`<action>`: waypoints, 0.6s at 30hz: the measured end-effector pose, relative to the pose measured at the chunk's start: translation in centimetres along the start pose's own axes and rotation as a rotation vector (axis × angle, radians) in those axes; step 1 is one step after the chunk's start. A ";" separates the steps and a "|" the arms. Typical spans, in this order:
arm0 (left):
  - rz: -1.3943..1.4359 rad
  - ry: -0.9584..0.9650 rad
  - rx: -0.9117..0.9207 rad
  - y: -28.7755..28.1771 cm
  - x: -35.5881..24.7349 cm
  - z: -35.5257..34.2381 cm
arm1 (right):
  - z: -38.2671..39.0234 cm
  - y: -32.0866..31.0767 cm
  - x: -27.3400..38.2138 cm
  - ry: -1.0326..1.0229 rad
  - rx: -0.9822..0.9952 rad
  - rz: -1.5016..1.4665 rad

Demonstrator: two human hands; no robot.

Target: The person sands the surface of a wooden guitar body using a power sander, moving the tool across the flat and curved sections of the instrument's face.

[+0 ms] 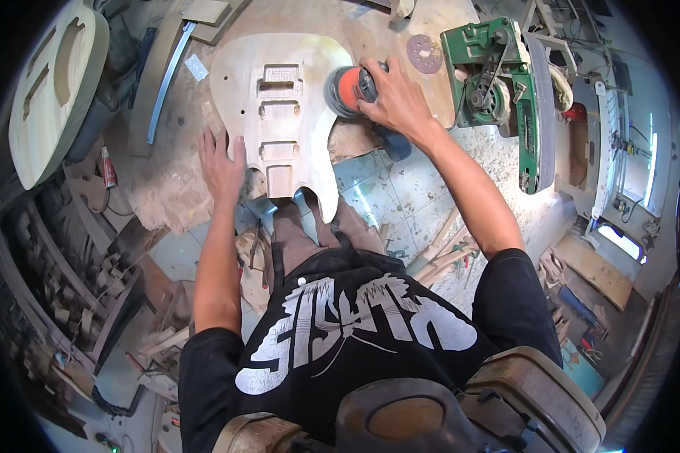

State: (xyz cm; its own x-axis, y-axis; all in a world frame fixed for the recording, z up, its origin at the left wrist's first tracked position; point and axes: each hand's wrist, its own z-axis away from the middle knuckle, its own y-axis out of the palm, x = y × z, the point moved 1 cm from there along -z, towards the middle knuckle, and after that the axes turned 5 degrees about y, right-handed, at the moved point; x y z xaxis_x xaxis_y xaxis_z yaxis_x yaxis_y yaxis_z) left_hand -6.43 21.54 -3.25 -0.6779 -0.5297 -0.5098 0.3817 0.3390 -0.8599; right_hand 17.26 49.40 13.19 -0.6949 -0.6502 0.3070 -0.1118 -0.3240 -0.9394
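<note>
A pale wooden electric guitar body (279, 68) with several rectangular cut-outs lies on the workbench in front of me, its horns toward me. My right hand (397, 100) is closed round an orange and black orbital sander (350, 89), whose blurred pad rests at the body's right edge, by the waist curve. Part of the sander is hidden under my fingers. My left hand (223, 166) lies with fingers apart along the body's lower left edge, thumb beside the wood. Whether it presses on the body or only on the bench I cannot tell.
A green belt-driven machine (480, 83) stands to the right, near a round perforated sanding disc (425, 54). Another guitar body (60, 83) stands at the far left, beside a metal strip (170, 83). Wood offcuts (442, 253) litter the tiled floor.
</note>
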 end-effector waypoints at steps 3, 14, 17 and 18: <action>0.001 -0.005 0.002 0.0 -0.1 0.0 | -1.6 -0.3 -0.9 -0.001 -0.017 0.003; -0.011 -0.009 0.006 -0.3 -0.3 -0.1 | -7.5 -1.3 -3.0 0.174 -0.083 0.073; -0.015 -0.009 0.008 -0.3 -0.3 0.0 | -8.0 -1.5 -2.1 0.190 -0.091 0.054; -0.014 -0.007 0.005 -0.3 -0.4 -0.1 | -8.2 -1.4 -2.0 0.182 -0.106 0.049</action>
State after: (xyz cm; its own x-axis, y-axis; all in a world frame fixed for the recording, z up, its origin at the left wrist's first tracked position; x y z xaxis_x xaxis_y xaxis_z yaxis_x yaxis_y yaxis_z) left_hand -6.36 21.69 -2.79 -0.6788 -0.5400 -0.4977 0.3754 0.3274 -0.8671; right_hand 13.00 56.81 12.65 -0.8172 -0.5252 0.2373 -0.1425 -0.2148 -0.9662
